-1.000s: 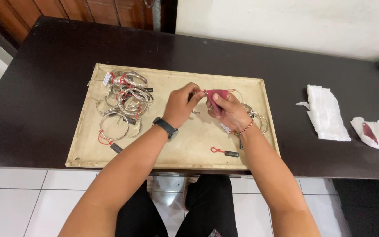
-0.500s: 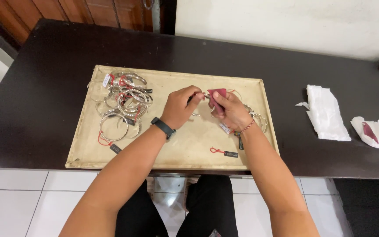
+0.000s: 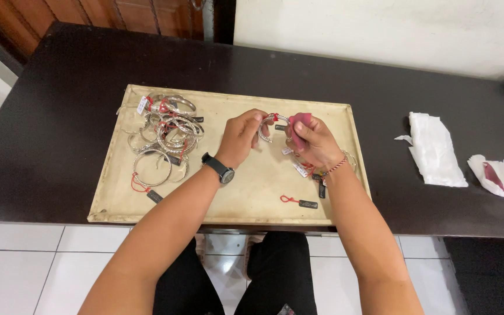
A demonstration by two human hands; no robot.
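**Fingers pinch a silver bangle over the tray**

Fingertips of the left hand close on one side of a silver bangle with a red string tie, holding it just above the beige tray. Opposite, the right hand grips a pink cloth pad, pressed against the bangle's other side. A black wristwatch sits on the left wrist. Below the right wrist lie small tags. A heap of tagged silver bangles fills the tray's left end. Well apart on the dark table lie folded white cloths.
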